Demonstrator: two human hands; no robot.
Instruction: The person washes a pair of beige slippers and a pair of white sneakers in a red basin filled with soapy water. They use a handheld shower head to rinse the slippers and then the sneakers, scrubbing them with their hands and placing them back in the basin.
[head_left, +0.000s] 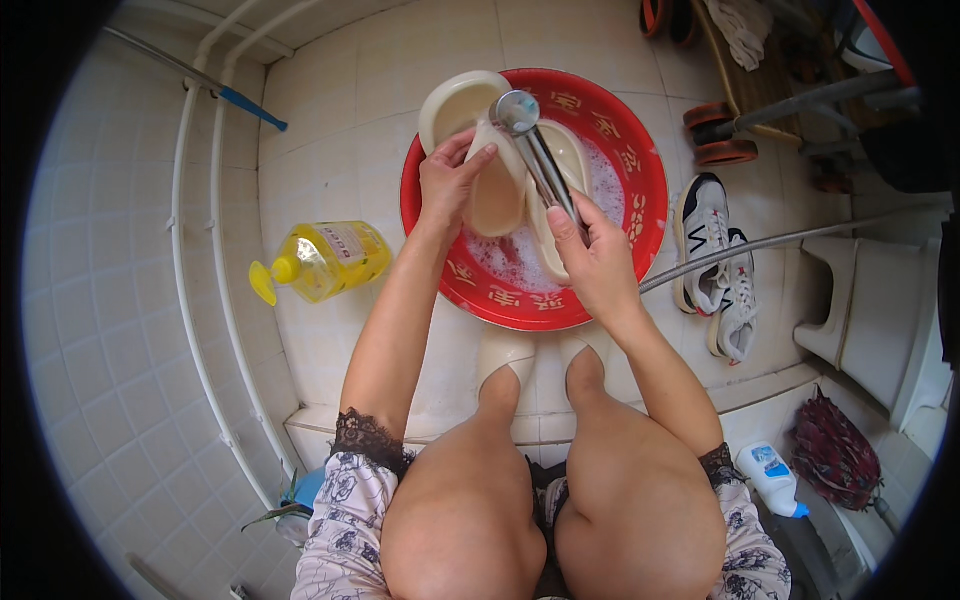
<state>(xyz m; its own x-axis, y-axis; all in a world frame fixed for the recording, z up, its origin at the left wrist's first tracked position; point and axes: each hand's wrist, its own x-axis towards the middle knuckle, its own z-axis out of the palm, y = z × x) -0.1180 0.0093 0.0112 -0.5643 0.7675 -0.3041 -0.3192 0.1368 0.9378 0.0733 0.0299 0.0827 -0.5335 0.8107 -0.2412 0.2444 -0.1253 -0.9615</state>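
Observation:
My left hand (448, 180) grips a pale cream slipper (496, 199), tilted over a red plastic basin (649, 180) of sudsy water. In my right hand (596, 255) is the handle of a chrome shower head (516, 112), its head just above the upper end of that slipper. Whether water is flowing is hard to tell. Another cream slipper (568, 154) lies in the basin, partly covered by the shower handle. A rounded cream piece (454, 101), perhaps part of a slipper, overlaps the basin's far left rim; my left fingers hide its lower edge.
A yellow pump bottle (337, 259) lies left of the basin. White sneakers (705, 247) stand to the right, with the metal shower hose (757, 246) crossing over them. Wheels of a cart (724, 142) are beyond. White pipes (214, 247) run along the left wall.

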